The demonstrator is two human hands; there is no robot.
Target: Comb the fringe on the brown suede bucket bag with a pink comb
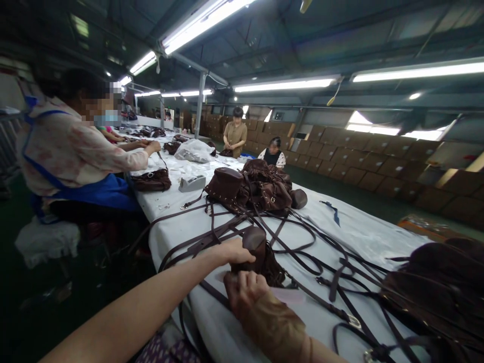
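Note:
A small dark brown bag (254,243) with a fringed side lies at the near edge of the white-covered table. My left hand (238,252) grips its upper left part, thumb pressed on the leather. Just below, my right hand (247,290) has its fingers curled at the bag's lower edge. Long brown straps (302,290) with metal buckles run from around the bag to the right. Behind it sits a heap of brown bags (264,186) with their straps tangled in front.
More brown bags (438,287) lie at the right. A grey tape dispenser (192,183) and a clear plastic bag (194,150) stand farther back. A person in a blue apron (83,151) sits at the left. Two people are beyond the table, before stacked cartons (340,161).

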